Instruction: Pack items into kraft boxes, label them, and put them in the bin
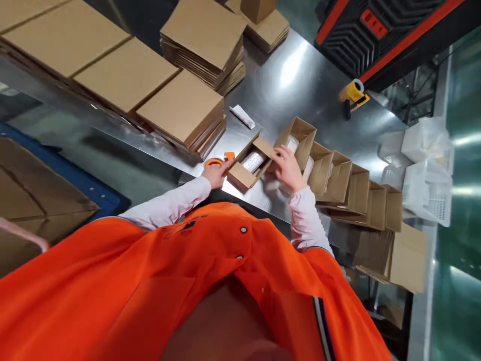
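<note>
Brn cardbd box [241,176] | top open, flaps out | shiny whitish item [253,160] w/in

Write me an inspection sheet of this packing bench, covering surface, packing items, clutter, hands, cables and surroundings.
Surface: shiny metal table with bright glare.
Packing items: open cardboard box between the hands, a silvery wrapped item inside; row of open boxes to the right.
Clutter: stacked flat cardboard, white folded piece, yellow tape dispenser, orange item beside the left hand.
Hands: left hand at the box's left side; right hand at its opposite flap; firmness of grip unclear.
Cables: nothing seen for certain; pink strip at left edge unidentified.
Surroundings: white plastic baskets, black-and-red equipment.
</note>
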{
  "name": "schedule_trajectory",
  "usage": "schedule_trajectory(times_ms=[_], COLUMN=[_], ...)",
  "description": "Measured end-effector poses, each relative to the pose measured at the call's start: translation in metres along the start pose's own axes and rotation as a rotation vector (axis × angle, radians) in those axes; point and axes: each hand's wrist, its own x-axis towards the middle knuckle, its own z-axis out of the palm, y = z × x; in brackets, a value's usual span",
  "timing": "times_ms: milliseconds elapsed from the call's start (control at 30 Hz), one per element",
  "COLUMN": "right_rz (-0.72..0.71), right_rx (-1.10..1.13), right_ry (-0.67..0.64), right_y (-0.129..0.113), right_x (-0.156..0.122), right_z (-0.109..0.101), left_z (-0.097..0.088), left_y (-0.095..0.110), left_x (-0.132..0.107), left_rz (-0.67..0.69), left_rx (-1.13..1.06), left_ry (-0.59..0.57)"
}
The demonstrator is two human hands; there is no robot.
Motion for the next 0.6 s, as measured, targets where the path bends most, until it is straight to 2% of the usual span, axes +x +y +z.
schedule_trajectory(times_ms=[100, 200, 267, 367, 433, 533, 600], right_rz=[-0.19, -0.221, -0.225, -0.232, -0.223, -0.227, -0.239], right_rx=[0.009, 0.059, 0.073, 0.055, 0.024, -0.027, -0.044], right_ry=[-0.222, -0.256, -0.256, -0.271, -0.27, -0.285, -0.333], right_y=[-0.011, -0.044, -0.072, -0.107, -0.121, -0.13, -0.133], right_x=[0.007, 0.008, 0.005, 0.001, 0.001, 0.01, 0.019], right_z=[0.023, 0.048, 0.062, 0.075, 0.078, 0.078, 0.081], left_z=[-0.037, -0.074, -0.085, -0.079, -0.07, -0.057, -0.05], left_y=[-0.007, -0.015, -0.017, -0.012, -0.005, 0.0, -0.003], left_x=[-0.025, -0.051, -0.068, -0.091, -0.1, -0.097, -0.089], left_rz=[-0.125, -0.162, -0.154, -0.143, -0.13, -0.057, 0.02], left_rx=[-0.01, 0.008, 0.06, 0.181, 0.24, 0.262, 0.222], left_ry=[-0.001, 0.01, 0.009, -0.027, -0.047, -0.14, -0.261])
